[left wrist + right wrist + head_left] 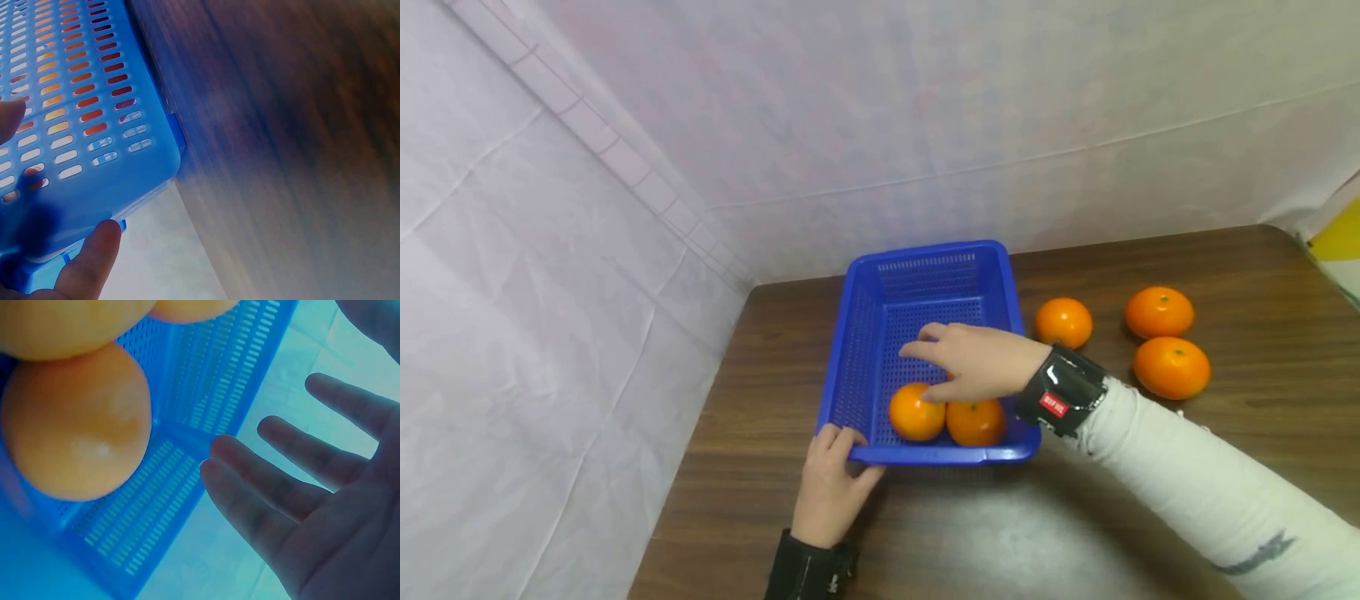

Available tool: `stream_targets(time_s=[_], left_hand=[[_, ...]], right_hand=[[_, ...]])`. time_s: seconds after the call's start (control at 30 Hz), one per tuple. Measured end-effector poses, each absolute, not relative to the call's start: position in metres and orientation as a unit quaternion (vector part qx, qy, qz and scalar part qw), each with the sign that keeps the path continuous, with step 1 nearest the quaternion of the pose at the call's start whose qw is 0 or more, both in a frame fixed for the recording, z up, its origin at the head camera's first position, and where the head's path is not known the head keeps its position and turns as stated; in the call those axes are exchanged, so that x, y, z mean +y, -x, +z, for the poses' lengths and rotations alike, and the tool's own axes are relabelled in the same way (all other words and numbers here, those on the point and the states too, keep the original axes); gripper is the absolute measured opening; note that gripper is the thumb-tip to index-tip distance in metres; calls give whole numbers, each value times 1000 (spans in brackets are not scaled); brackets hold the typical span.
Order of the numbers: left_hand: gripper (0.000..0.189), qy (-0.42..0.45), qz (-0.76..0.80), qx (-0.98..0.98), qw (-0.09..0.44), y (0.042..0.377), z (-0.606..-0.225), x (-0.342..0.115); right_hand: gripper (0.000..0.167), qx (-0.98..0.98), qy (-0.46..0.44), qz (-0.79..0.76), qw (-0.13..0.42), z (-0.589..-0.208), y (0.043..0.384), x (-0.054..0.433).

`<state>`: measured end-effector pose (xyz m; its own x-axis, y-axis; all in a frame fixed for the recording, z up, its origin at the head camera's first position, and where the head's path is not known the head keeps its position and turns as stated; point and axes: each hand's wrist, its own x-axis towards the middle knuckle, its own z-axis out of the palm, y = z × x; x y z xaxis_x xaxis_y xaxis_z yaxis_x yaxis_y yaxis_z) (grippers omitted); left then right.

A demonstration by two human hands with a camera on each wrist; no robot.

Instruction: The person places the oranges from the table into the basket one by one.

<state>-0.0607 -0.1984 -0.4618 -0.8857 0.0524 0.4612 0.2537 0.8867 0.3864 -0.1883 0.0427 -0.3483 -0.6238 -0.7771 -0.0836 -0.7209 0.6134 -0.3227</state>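
Observation:
A blue plastic basket with slotted walls stands on the wooden table. My left hand grips its near-left corner, fingers over the rim and thumb against the outside. In the left wrist view the thumb lies along the basket wall. My right hand hangs over the basket, fingers spread and holding nothing. Below it, one orange and a second orange lie side by side at the near end. A third is mostly hidden under that hand. Three oranges show in the right wrist view.
Right of the basket, on the wooden table, sit a smaller orange and two larger ones, a rear orange and a front orange. White sheeting hangs behind the table and along its left side.

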Motion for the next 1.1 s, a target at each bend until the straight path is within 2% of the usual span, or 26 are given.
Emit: stream_targets(time_s=[0.57, 1.1], left_hand=[[39, 84, -220, -943, 234, 62, -463, -202], [39, 77, -223, -943, 233, 61, -465, -206]], right_hand=[[56, 896, 410, -165, -43, -358, 196, 92], [52, 903, 375, -184, -96, -384, 197, 139]])
